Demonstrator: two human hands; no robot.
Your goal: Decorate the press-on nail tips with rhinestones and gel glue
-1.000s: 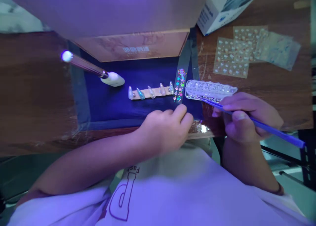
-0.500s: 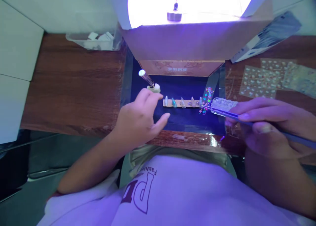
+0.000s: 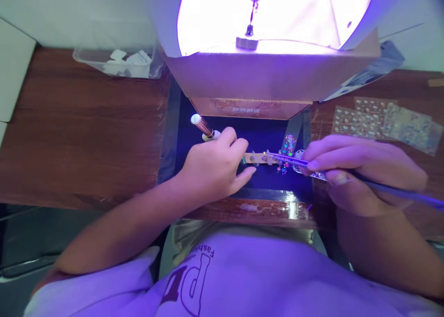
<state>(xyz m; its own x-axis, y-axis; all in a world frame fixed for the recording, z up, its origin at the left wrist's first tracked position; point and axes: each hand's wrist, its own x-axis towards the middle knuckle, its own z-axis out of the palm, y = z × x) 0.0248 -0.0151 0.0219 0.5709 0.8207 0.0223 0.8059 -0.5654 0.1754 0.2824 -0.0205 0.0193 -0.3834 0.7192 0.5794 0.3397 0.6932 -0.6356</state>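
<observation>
My left hand point(image 3: 222, 162) reaches over the left end of a pale strip point(image 3: 249, 158), thumb and fingers apart on either side of it. Contact with the strip is unclear. Several false nails point(image 3: 269, 157) stand in a row on the strip; the hand hides the leftmost. My right hand point(image 3: 360, 173) pinches slim tweezers point(image 3: 294, 161), their tips above a nail toward the strip's right. A tiny bright bit seems to be at the tips. Colourful flower sequins point(image 3: 289, 143) lie by the strip's right end. A clear bumpy piece point(image 3: 299, 161) is partly behind my right hand.
A bottle with a shiny cap point(image 3: 204, 126) stands behind my left hand. A box point(image 3: 270, 76) holds a brightly lit lamp at the back. At left is a clear tub point(image 3: 152, 70); sticker sheets point(image 3: 360, 118) lie at right.
My left hand has moved right, over the strip's left end. The tweezers in my right hand have shifted left along the nails. The view has tilted slightly.
</observation>
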